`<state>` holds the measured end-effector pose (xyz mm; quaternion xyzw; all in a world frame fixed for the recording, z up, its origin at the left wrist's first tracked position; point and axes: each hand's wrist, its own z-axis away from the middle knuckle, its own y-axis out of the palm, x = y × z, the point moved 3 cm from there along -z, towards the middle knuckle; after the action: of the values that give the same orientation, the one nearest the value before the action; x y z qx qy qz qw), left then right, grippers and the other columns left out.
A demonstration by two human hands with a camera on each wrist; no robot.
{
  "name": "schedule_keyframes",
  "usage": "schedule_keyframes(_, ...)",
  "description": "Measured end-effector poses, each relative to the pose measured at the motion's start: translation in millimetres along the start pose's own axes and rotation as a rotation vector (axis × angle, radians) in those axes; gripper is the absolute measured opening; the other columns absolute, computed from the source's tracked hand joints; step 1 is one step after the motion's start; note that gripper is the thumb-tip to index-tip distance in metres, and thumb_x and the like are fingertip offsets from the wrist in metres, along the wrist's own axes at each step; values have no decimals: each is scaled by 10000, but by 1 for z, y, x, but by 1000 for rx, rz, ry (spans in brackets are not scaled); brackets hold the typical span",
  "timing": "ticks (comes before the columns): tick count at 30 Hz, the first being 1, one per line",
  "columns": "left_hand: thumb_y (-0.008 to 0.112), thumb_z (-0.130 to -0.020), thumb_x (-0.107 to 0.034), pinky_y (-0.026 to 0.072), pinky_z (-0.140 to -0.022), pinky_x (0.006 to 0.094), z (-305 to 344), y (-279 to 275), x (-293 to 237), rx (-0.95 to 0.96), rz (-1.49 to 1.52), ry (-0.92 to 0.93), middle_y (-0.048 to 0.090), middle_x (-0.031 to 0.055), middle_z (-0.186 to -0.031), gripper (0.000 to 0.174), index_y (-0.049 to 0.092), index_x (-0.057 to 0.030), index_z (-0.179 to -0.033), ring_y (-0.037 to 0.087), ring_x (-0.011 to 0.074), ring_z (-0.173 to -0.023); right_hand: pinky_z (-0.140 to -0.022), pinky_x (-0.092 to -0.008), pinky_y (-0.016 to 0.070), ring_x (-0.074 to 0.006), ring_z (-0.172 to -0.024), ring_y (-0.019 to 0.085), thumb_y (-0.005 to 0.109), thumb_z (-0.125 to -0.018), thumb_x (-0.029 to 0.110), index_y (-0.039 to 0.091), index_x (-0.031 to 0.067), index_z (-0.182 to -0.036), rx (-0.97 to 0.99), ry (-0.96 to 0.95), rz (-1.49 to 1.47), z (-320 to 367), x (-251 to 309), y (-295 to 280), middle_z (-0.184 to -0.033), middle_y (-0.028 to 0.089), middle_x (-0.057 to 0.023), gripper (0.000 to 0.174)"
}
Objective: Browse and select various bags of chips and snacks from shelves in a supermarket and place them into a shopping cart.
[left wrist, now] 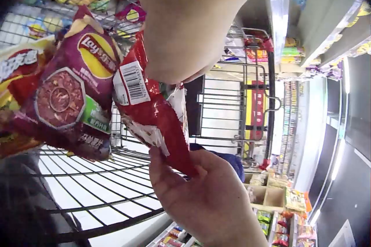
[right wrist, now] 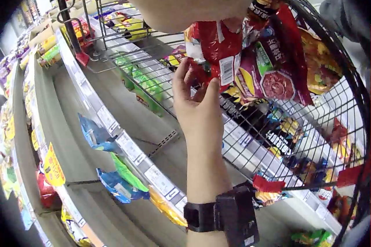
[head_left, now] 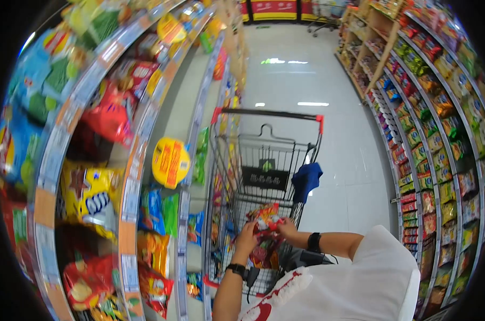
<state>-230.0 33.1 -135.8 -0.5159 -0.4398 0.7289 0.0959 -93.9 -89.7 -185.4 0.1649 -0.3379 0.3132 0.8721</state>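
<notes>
A red snack bag (head_left: 267, 218) with a white barcode label is held between both hands over the shopping cart. My left hand (head_left: 246, 238) grips its left end, the thumb and fingers curled round the edge. At the other end my right hand (head_left: 288, 229) pinches a corner between thumb and fingers, seen more closely in the left wrist view. Beneath and beside it, a purple Lay's bag (left wrist: 69, 88) lies in the cart, overlapped by other snack bags (right wrist: 319, 61).
The wire cart (head_left: 224, 160) has a blue cloth (head_left: 307, 182) hung over its side. Shelves of snack bags (head_left: 95, 195) stand close on the left. Across the tiled aisle floor (head_left: 344, 160) is another shelf (head_left: 440, 150) full of packets.
</notes>
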Motion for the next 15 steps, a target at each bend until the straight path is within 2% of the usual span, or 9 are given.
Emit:
schedule_keyframes(3,594,-733,-93,470,-823,417,-1,15,10,52,-38,-40,484,141,-1197,518,443,-93,-1229,511,345,-1052,-794,-358,497,-292,-943,610,599,-740,247,442,-4,-1214,10,-61,323,-8,2,-2,-1063,598,-193,559)
schedule_keyframes(6,601,-752,-157,445,-857,438,5,27,13,54,-92,-36,466,180,-1214,507,445,-74,-1227,482,367,-1086,-838,-376,475,-325,-985,592,631,-708,338,483,-5,-1180,-56,-79,593,-18,-12,-5,-1077,597,-210,602)
schedule_keyframes(7,602,-758,-178,434,-872,446,6,30,14,52,-125,-30,456,192,-1226,508,444,-71,-1229,470,375,-1100,-870,-390,454,-347,-1000,581,645,-686,418,480,-6,-1184,-78,-50,588,-12,-9,-4,-1091,587,-224,674)
schedule_keyframes(10,578,-792,-256,380,-934,474,9,33,17,97,-175,-51,398,218,-1295,525,428,-77,-1262,426,399,-1151,-806,-366,479,-303,-944,605,678,-668,370,491,-37,-1162,-60,19,645,0,6,1,-1022,610,-203,666)
schedule_keyframes(11,573,-796,-264,377,-938,477,14,34,18,109,-205,-75,388,219,-1306,530,424,-79,-1269,418,398,-1161,-815,-379,482,-335,-979,584,686,-658,382,480,-13,-1191,8,22,644,3,11,2,-1050,589,-229,695)
schedule_keyframes(13,602,-776,-268,369,-952,473,27,30,10,107,-220,-136,365,228,-1336,541,448,-53,-1247,379,389,-1216,-825,-392,482,-366,-1011,561,698,-648,392,419,14,-1250,-41,2,630,18,19,8,-1127,528,-276,764)
schedule_keyframes(14,599,-781,-265,368,-952,472,32,29,10,71,-233,-81,372,222,-1330,524,459,-46,-1235,383,390,-1211,-830,-399,482,-382,-1028,549,705,-644,397,389,27,-1280,-64,-5,625,27,19,10,-1165,498,-299,801)
schedule_keyframes(15,596,-786,-262,368,-953,471,41,29,12,35,-246,-29,380,215,-1324,508,469,-38,-1224,386,391,-1206,-832,-412,482,-395,-1044,535,703,-649,387,347,44,-1306,-56,-154,736,24,16,9,-1213,434,-318,822)
